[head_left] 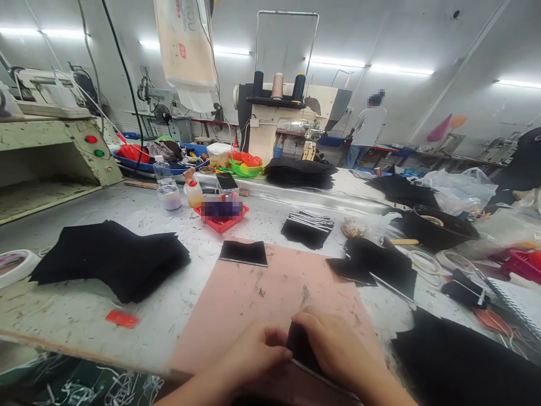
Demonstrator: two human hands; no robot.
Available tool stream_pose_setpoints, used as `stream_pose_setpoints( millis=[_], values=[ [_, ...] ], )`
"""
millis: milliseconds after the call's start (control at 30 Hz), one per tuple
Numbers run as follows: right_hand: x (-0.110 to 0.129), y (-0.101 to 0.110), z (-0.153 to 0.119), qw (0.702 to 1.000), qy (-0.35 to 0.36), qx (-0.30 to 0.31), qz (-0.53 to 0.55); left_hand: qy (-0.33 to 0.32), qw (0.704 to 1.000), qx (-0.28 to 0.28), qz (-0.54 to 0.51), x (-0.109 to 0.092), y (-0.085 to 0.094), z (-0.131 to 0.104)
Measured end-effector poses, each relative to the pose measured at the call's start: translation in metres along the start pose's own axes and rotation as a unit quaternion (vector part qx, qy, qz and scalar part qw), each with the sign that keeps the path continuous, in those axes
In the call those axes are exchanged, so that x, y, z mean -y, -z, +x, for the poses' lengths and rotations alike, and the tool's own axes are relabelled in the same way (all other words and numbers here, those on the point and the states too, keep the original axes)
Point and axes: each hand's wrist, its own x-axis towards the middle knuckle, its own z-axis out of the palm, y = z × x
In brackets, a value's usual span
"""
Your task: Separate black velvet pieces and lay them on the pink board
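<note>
Between my two hands, low over the pink sheet (236, 304), is a black fabric piece (302, 347) with a pale strip along its lower edge. My left hand (264, 352) pinches its left end between thumb and fingers. My right hand (327, 341) is closed over its upper part, fingers bent down across it. Part of the piece is hidden under the right hand. Farther up the sheet lies a small black fabric piece (244, 253) with a pale lower edge. More black pieces (380, 262) with a pale strip overlap the sheet's right side.
Stacks of black fabric lie at left (110, 256) and lower right (460, 361). A striped-edged black stack (307, 230) and a red basket (222, 223) sit behind the sheet. A sewing machine (291, 113) stands at the back; a person (367, 129) is beyond it.
</note>
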Motion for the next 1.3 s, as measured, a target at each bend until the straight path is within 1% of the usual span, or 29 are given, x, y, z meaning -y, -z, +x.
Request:
stream_pose_setpoints(
  millis=[33, 100, 133, 167, 267, 333, 433, 533, 667, 767, 933, 1033, 1200, 1300],
  values=[
    [0.0, 0.0, 0.0, 0.999, 0.02, -0.027, -0.022, -0.009, 1.0, -0.004, -0.002, 0.0, 0.001, 0.0],
    [0.004, -0.001, -0.003, 0.991, 0.055, -0.103, -0.062, -0.033, 0.999, -0.012, -0.007, 0.0, 0.003, 0.001],
    [0.007, -0.002, -0.005, 0.987, 0.065, -0.129, -0.07, -0.044, 0.999, -0.014, -0.01, 0.0, 0.003, 0.001],
    [0.011, -0.004, -0.007, 0.986, 0.071, -0.138, -0.067, -0.052, 0.998, -0.016, -0.013, -0.001, 0.002, 0.001],
    [0.023, -0.008, -0.014, 0.991, 0.071, -0.117, -0.01, -0.058, 0.998, -0.022, -0.023, -0.001, 0.001, 0.001],
    [0.029, -0.01, -0.017, 0.991, 0.061, -0.119, 0.014, -0.055, 0.998, -0.025, -0.026, 0.0, 0.001, 0.001],
    [0.032, -0.013, -0.018, 0.987, 0.051, -0.153, 0.018, -0.055, 0.998, -0.025, -0.027, 0.001, 0.003, 0.001],
    [0.033, -0.016, -0.016, 0.981, 0.068, -0.182, 0.012, -0.055, 0.998, -0.022, -0.027, -0.001, 0.003, 0.001],
    [0.034, -0.018, -0.015, 0.979, 0.074, -0.188, 0.0, -0.068, 0.997, -0.019, -0.021, -0.003, 0.002, 0.001],
    [0.035, -0.022, -0.018, 0.979, 0.054, -0.197, -0.003, -0.085, 0.996, -0.023, -0.01, -0.003, 0.001, 0.002],
    [0.036, -0.031, -0.024, 0.972, 0.015, -0.234, 0.006, -0.096, 0.995, -0.032, 0.008, -0.001, 0.001, 0.004],
    [0.037, -0.036, -0.026, 0.974, 0.008, -0.224, 0.012, -0.099, 0.994, -0.041, 0.024, 0.0, -0.001, 0.004],
    [0.04, -0.036, -0.025, 0.982, -0.047, -0.182, 0.005, -0.104, 0.992, -0.047, 0.057, 0.003, -0.003, 0.006],
    [0.039, -0.029, -0.023, 0.986, -0.097, -0.129, 0.044, -0.108, 0.992, -0.037, 0.062, 0.003, -0.003, 0.009]
  ],
)
